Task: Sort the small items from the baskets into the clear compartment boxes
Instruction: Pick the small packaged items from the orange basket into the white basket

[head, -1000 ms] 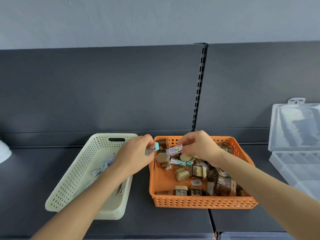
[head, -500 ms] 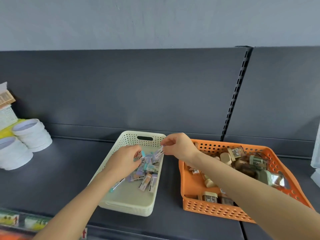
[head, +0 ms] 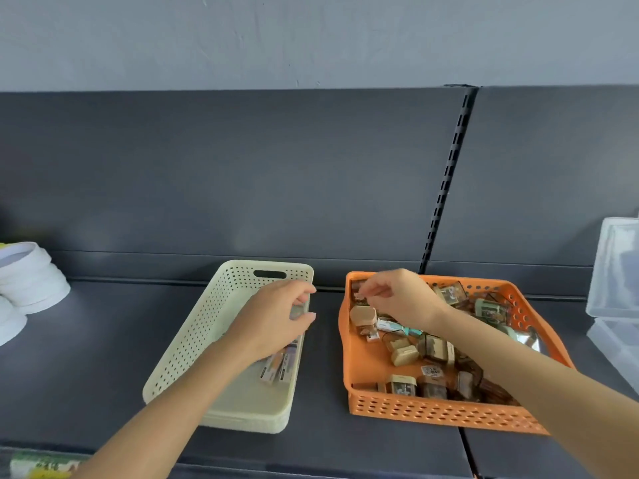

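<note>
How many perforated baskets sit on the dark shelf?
2: a cream basket at left, beneath the left hand; an orange basket at right, beneath the right hand. None seems hidden.

one wide-angle view, worn on the person's head, faces forward and down onto the dark shelf (head: 103, 357), near enough that both forearms (head: 166, 420) enter from the bottom edge. the cream basket (head: 193, 333) and orange basket (head: 432, 409) sit mid-frame; the clear box (head: 615, 271) is cut by the right edge, so perhaps half of it shows.
</note>
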